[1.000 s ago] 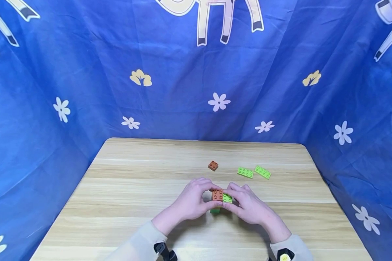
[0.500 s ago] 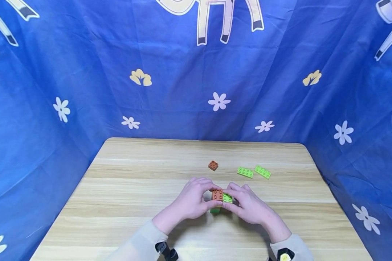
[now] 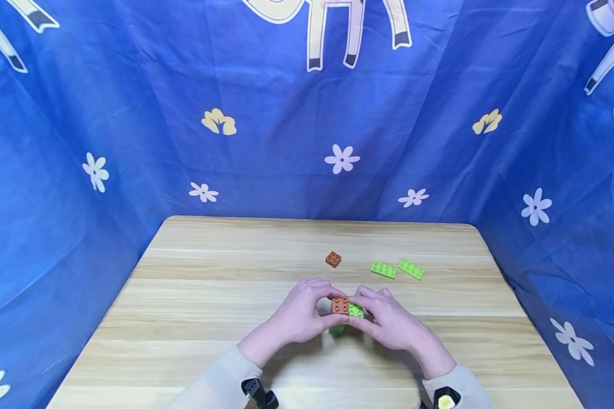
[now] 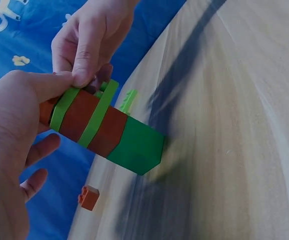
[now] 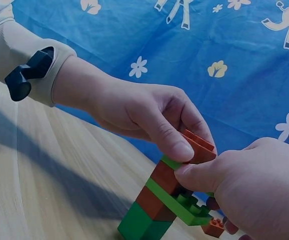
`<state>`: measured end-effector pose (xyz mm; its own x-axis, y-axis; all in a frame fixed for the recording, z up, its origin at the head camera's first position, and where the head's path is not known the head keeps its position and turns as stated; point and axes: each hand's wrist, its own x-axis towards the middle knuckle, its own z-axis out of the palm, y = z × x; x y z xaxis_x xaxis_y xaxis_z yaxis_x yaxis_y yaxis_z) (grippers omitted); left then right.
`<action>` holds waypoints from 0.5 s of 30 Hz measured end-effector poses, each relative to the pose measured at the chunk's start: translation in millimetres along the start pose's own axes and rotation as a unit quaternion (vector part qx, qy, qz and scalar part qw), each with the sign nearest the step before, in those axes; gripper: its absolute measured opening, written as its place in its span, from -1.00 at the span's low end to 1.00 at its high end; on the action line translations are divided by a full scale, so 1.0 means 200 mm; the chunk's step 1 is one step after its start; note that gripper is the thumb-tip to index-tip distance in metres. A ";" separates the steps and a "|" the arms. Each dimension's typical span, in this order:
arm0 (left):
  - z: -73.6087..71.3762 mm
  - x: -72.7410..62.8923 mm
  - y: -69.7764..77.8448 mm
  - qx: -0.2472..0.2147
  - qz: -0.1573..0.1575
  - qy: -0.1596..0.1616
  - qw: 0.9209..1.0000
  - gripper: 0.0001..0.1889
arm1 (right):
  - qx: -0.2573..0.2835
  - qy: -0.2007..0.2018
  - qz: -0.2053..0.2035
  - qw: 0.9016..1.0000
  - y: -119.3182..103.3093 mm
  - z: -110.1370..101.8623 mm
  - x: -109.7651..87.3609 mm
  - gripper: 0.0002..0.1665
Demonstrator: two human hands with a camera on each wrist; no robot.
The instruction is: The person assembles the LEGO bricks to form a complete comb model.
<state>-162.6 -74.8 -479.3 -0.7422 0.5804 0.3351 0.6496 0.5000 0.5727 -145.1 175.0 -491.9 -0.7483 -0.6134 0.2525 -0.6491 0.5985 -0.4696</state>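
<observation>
Well in from the far edge of the desk (image 3: 194,284), the brick tower (image 4: 115,131) stands roughly upright between and near both my hands, my left hand (image 3: 305,313) pinching its brown top brick (image 3: 340,305), my right hand (image 3: 393,322) the light-green plate (image 4: 63,112) just beneath.

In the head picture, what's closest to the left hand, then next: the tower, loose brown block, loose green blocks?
1. Tower: left hand pinches it.
2. Loose brown block: behind tower.
3. Left green block: farther right.
4. Right green block: rightmost.
</observation>
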 end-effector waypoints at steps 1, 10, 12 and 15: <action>0.00 0.00 0.00 -0.002 0.000 0.002 1.000 -0.56 | 0.000 -0.001 -0.001 1.000 0.00 0.00 0.00 -0.50; 0.02 0.00 -0.02 -0.026 -0.006 0.006 1.000 -0.56 | 0.003 -0.009 0.000 1.000 0.00 -0.01 0.00 -0.47; 0.02 0.00 -0.02 -0.028 -0.007 0.007 1.000 -0.57 | 0.006 -0.011 0.002 1.000 -0.01 -0.01 0.00 -0.47; 0.02 0.00 -0.02 -0.026 -0.007 0.009 1.000 -0.57 | 0.008 -0.013 0.004 1.000 -0.01 -0.01 0.00 -0.47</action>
<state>-164.0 -73.9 -485.0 -0.7546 0.5613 0.3399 0.6296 0.4734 0.6160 -144.4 174.7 -489.0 -0.7498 -0.6218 0.2260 -0.6403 0.5959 -0.4847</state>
